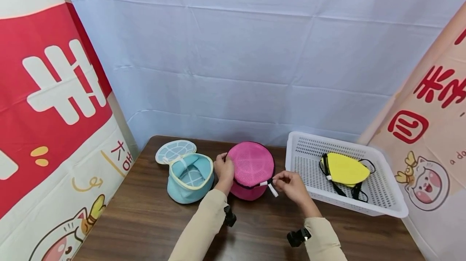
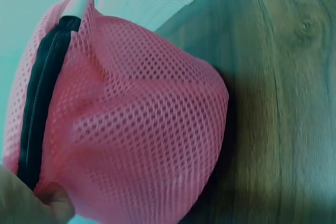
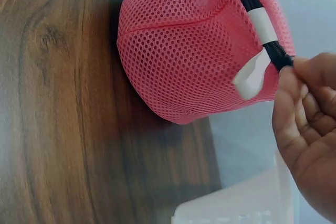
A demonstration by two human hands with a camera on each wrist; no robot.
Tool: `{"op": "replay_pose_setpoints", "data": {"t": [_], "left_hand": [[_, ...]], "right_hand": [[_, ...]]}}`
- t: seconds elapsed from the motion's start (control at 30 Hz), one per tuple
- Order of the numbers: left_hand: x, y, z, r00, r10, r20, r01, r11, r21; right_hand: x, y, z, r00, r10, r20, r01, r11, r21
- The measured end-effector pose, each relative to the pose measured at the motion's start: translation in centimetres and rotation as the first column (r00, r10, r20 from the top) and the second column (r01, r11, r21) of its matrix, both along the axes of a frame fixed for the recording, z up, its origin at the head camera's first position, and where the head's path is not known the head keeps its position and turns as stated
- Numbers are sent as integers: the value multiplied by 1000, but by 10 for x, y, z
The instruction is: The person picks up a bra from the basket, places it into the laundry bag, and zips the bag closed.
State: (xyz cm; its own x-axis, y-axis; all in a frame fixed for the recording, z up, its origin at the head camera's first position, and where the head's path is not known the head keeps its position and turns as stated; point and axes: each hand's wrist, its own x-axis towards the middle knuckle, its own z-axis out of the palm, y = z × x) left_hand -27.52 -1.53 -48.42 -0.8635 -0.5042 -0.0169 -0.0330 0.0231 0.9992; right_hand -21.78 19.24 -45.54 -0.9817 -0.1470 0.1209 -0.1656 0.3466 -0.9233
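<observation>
Pink bag (image 1: pixel 253 166), lower centre of the head view: gripped at its left edge by left hand (image 1: pixel 224 169), pinched at its zip (image 2: pixel 44 100) end by right hand (image 1: pixel 293 187); nearby, blue bag (image 1: pixel 189 195), lower centre-left; white basket (image 1: pixel 307 164) with yellow cloth (image 1: pixel 346 170), lower right.

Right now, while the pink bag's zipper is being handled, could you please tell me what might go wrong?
The white strip hangs beside the black zipper and might snag. The creased pink bag could buckle if the left hand slips. The open blue bag nearby may get bumped.
</observation>
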Motion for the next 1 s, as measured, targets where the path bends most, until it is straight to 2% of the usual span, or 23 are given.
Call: {"op": "replay_pose_setpoints", "data": {"t": [0.13,0.2,0.3,0.5,0.7,0.83,0.93,1.0], "left_hand": [[6,-6,0,994,-104,24,105,991,-79],[8,-9,0,991,-133,30,135,986,-96],[11,-12,1,989,-147,29,150,976,-156],[23,-16,7,988,-155,18,151,925,-347],[31,-20,8,989,-146,10,138,911,-389],[36,-22,9,989,-145,1,131,891,-435],[41,-24,12,989,-146,-13,121,860,-495],[44,-25,14,988,-154,-21,119,836,-536]], "right_hand": [[-8,12,-18,998,-53,-34,55,997,56],[-10,15,-23,996,-65,-55,68,996,60],[-9,16,-24,992,-67,-103,74,995,68],[0,20,-23,962,-112,-248,145,982,120],[4,20,-22,946,-123,-301,170,976,137],[8,16,-19,905,-76,-419,209,937,280],[11,13,-16,868,-40,-495,261,884,387],[13,13,-15,863,-31,-504,274,867,417]]}}
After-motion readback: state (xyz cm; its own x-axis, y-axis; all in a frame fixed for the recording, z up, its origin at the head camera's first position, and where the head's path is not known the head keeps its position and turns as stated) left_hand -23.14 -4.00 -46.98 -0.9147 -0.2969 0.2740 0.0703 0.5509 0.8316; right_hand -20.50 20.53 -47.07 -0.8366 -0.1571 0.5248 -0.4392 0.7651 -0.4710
